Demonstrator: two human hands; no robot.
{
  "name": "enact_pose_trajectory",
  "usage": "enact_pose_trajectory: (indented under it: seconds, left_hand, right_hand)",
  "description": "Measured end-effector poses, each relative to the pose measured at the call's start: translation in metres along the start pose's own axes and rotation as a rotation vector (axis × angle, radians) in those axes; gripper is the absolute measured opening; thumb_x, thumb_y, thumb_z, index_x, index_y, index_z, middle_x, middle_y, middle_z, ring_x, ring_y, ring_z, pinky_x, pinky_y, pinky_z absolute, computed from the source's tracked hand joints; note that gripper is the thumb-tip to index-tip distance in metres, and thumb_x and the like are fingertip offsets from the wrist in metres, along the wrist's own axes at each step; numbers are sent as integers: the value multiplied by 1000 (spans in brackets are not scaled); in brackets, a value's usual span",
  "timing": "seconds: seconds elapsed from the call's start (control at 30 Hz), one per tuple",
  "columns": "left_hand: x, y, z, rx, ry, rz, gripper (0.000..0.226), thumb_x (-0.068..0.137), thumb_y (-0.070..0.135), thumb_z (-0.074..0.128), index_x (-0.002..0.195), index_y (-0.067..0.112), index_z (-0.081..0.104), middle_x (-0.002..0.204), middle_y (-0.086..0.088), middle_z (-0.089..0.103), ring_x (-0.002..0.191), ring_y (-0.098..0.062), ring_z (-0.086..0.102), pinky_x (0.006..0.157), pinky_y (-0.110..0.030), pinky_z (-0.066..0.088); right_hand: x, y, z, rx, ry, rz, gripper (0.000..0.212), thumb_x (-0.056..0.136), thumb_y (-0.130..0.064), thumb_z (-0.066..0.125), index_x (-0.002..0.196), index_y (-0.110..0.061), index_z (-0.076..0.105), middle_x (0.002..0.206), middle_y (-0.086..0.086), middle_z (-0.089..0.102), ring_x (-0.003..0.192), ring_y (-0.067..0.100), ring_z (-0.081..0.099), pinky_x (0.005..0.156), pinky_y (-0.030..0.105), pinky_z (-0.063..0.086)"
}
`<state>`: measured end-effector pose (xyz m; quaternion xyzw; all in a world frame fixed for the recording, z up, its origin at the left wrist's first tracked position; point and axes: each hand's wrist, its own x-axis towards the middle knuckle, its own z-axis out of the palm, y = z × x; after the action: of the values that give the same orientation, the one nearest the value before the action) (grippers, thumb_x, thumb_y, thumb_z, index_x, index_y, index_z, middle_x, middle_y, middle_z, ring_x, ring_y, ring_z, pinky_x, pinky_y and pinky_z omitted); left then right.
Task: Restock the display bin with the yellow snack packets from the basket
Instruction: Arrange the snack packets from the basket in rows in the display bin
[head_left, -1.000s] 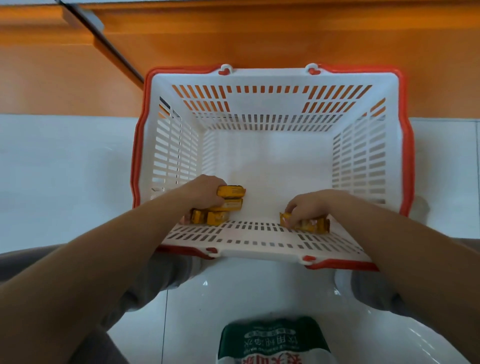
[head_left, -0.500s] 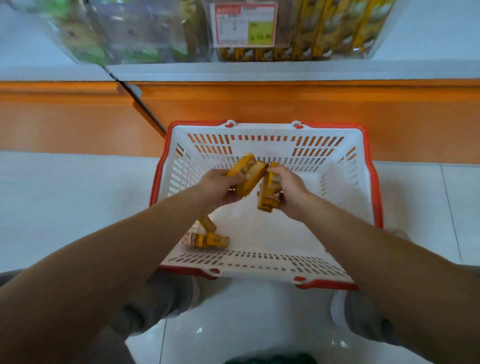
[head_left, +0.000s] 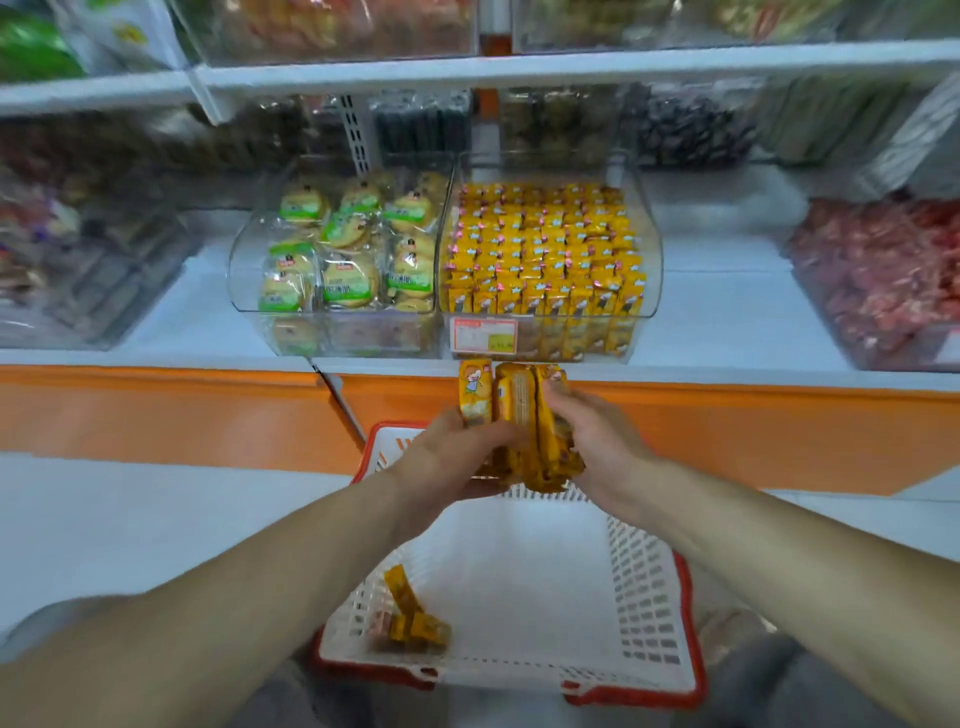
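Yellow snack packets bunched upright betw. both hands, long axes roughly vertical, tops pointing up toward display bin. Left hand clenched round left side of bunch, right hand clenched round right side w/ fingers wrapped over packet edge. Bunch held above basket, just below shelf lip, directly under bin's price tag. Bin lies up and fwd of fingers, already near full w/ upright rows. Probably need lift straight up and over clear front wall, keeping packets vertical to match rows. Few leftover packets lying in basket's near-left corner.
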<state>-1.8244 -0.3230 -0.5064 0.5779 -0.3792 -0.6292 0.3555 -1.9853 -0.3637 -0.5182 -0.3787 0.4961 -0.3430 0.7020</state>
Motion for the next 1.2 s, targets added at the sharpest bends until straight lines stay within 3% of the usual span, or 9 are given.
enact_pose_trajectory:
  seconds: [0.1,0.17,0.27,0.43,0.57,0.73,0.9,1.13,1.2]
  left_hand:
    - [-8,16,12,-56,51,101,22,88,22,78,109,16,72,93,-5,78,83,-20,76,75,-36,62]
    - [-9,21,17,-64,93,139,28,86,23,81,110,17,71,95,-5,79,85,-21,77,72,-34,62]
    - [-3,25,19,-120,100,165,38,82,26,84,116,18,70,104,-9,79,98,-29,76,83,-43,62]
    - [6,35,12,-208,46,201,48,75,30,82,120,19,69,112,-9,78,103,-29,75,82,-40,61]
    - [11,40,5,-259,50,159,52,69,31,86,116,18,70,108,-9,79,99,-27,77,76,-35,62]
    - [17,47,-2,-281,73,137,59,60,35,84,115,19,71,107,-10,79,101,-31,76,92,-49,60]
    - [16,51,-3,-285,64,130,69,57,34,86,121,18,67,108,-9,79,99,-30,76,88,-48,61]
    - [12,59,-9,-294,62,105,80,49,37,90,121,14,65,103,-11,79,91,-30,78,71,-39,64]
    - [12,62,-10,-284,50,109,77,52,36,89,122,14,64,104,-10,79,93,-30,78,72,-39,64]
  right_hand:
    - [-16,-15,6,65,5,-70,31,102,-39,50,112,-18,72,107,7,76,99,28,73,86,47,57]
    - [-18,-20,9,106,33,-108,30,101,-38,53,109,-17,73,104,8,77,94,27,75,78,45,59]
    - [-13,-32,12,185,43,-111,30,99,-36,57,111,-14,73,102,10,77,89,27,76,67,40,60]
    - [-1,-43,6,267,1,-116,27,98,-33,59,112,-17,74,109,11,76,100,31,73,79,49,59]
    - [5,-47,4,332,-59,-87,26,91,-34,64,109,-19,76,109,10,76,98,29,74,72,43,60]
    - [13,-53,2,360,-70,-30,44,95,-39,56,124,-9,69,122,18,70,113,37,67,98,54,52]
    - [14,-56,0,306,-56,-32,49,92,-39,59,127,-5,65,125,21,67,117,43,63,105,61,44]
    - [10,-68,-10,25,68,-135,67,71,-47,77,131,-23,61,131,6,66,122,28,61,108,54,44]
    - [7,-79,-19,-42,160,-240,52,74,-40,81,121,-31,61,128,7,65,113,25,64,101,50,48]
